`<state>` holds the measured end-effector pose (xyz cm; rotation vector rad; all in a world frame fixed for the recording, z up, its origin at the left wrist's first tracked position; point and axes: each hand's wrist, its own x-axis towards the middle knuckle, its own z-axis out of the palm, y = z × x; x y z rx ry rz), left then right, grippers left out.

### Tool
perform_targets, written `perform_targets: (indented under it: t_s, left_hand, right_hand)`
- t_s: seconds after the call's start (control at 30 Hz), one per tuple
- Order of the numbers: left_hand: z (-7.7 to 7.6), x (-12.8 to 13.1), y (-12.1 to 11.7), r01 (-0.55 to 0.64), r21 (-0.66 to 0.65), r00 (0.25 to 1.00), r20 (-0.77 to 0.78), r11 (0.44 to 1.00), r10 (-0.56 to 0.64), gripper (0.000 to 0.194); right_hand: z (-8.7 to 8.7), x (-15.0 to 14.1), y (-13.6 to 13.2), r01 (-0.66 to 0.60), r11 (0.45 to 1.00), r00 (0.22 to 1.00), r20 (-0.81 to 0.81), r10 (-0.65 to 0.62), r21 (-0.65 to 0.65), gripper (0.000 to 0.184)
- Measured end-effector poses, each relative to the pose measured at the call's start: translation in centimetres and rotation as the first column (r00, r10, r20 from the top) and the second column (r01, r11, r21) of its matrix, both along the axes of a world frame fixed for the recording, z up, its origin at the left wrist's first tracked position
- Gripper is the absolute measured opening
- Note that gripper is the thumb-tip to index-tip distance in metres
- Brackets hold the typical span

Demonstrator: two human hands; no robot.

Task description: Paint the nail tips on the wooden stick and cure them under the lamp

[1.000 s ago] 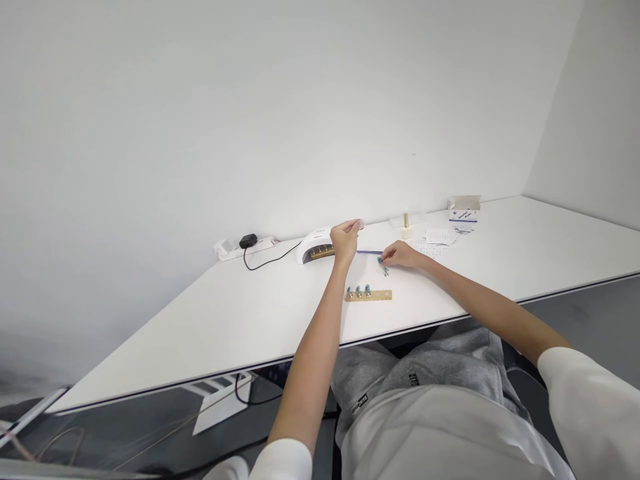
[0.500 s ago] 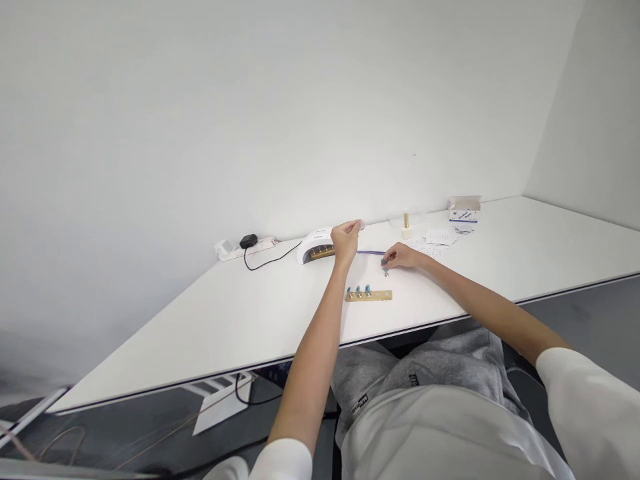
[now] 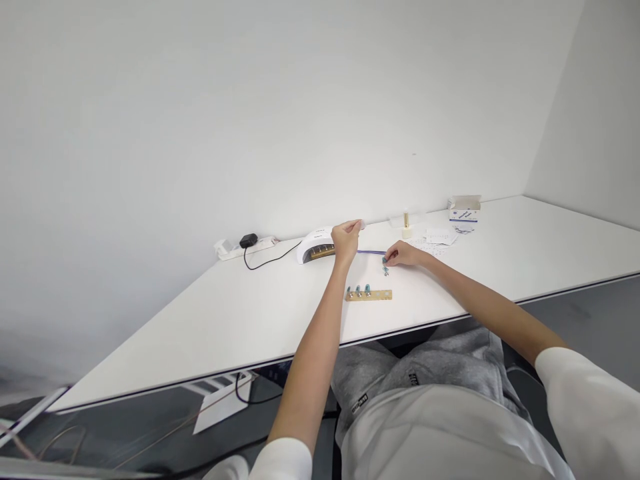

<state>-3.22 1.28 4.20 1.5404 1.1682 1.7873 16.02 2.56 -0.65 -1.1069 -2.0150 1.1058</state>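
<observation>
My left hand (image 3: 346,241) is raised in front of the white nail lamp (image 3: 315,241), thumb and fingers pinched. A small pale, see-through piece (image 3: 362,225) shows at its fingertips; its kind is unclear. My right hand (image 3: 401,254) is closed at the fingertips on a small teal nail tip (image 3: 385,261), low over the table. Just under it stands another teal piece on a silver holder (image 3: 386,271); whether they touch is hard to tell. Nearer me lies a gold display strip (image 3: 381,295), with three teal nail tips (image 3: 368,291) upright on its left part.
Inside the lamp is another gold strip with small holders. A purple stick (image 3: 371,252) lies between my hands. Behind my right hand are a gold-capped bottle (image 3: 406,228), white sheets (image 3: 441,237) and an open box (image 3: 465,209). A black plug (image 3: 249,241) sits on a power strip.
Both hands keep nearly the same place and grip. The teal nail tip in my right fingers has shifted very slightly; nothing else visibly differs.
</observation>
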Motion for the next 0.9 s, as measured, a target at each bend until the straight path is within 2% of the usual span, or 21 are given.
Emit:
perform_targets:
  t_s: [0.33, 0.43, 0.53, 0.6, 0.67, 0.73, 0.8, 0.9]
  left_hand:
    - [0.3, 0.1, -0.5, -0.001, -0.022, 1.0, 0.014, 1.0, 0.001, 0.02]
    - [0.3, 0.1, -0.4, 0.006, -0.025, 1.0, 0.015, 1.0, -0.006, 0.021]
    - [0.1, 0.0, -0.1, 0.009, -0.022, 1.0, 0.019, 1.0, -0.009, 0.022]
    - [0.0, 0.0, 0.0, 0.011, -0.019, 1.0, 0.022, 1.0, -0.01, 0.021]
    - [-0.1, 0.0, 0.2, 0.007, -0.012, 1.0, 0.025, 1.0, -0.007, 0.02]
    - [-0.1, 0.0, 0.3, 0.0, -0.002, 1.0, 0.031, 1.0, 0.001, 0.019]
    - [-0.1, 0.0, 0.4, -0.004, 0.006, 0.999, 0.039, 1.0, 0.004, 0.017]
    - [0.0, 0.0, 0.5, 0.004, 0.003, 0.999, 0.04, 1.0, -0.004, 0.016]
  right_hand:
    - [0.4, 0.4, -0.1, -0.016, 1.0, 1.0, 0.017, 0.016, 0.001, 0.018]
    - [1.1, 1.2, 0.0, -0.063, 0.998, 0.997, 0.036, 0.062, 0.014, 0.018]
    - [2.5, 2.0, -0.4, 0.009, 0.995, 0.996, 0.087, -0.018, 0.103, 0.013]
    - [3.8, 2.2, -1.4, 0.059, 0.983, 0.995, 0.072, -0.072, 0.171, 0.01]
    - [4.8, 2.1, -3.1, 0.038, 0.982, 0.999, 0.014, -0.041, 0.185, 0.011]
    - [5.1, 1.7, -5.5, 0.005, 0.985, 0.998, -0.062, 0.005, 0.172, 0.015]
    - [4.5, 1.1, -7.9, -0.026, 0.984, 0.996, -0.077, 0.04, 0.179, 0.015]
    - [2.3, 0.3, -10.7, -0.062, 0.976, 0.997, 0.048, 0.054, 0.209, 0.013]
